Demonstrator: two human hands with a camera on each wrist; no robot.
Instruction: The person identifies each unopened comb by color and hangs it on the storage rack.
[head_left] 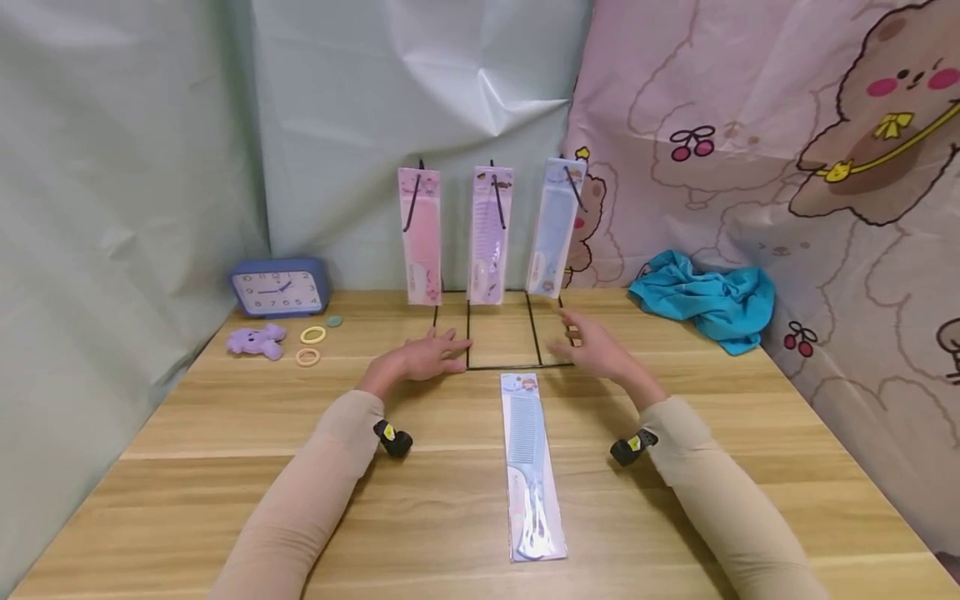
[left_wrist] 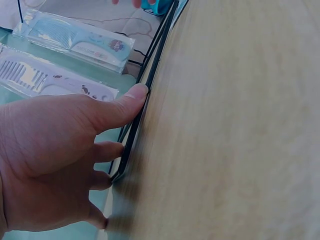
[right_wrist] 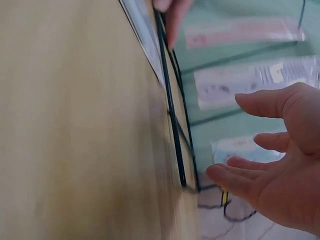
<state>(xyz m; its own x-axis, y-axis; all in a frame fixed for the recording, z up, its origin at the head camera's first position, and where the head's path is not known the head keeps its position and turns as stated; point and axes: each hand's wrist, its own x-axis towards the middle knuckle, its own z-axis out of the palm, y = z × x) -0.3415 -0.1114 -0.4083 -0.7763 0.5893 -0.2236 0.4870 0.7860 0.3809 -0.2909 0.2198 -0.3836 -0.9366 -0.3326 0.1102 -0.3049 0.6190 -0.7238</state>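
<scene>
Head looks down; wrists closely share rack (head_left: 498, 333).

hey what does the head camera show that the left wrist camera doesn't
Only the head view shows the packaged comb lying flat on the table, the clock, the purple toy, the hair rings, the blue cloth, the pink comb and the right hand held open near the wire rack.

Only the left wrist view shows the thumb touching the rack's wire edge up close.

Both show the left hand, the wire rack, the hanging purple comb, the hanging blue comb and the wooden table.
</scene>
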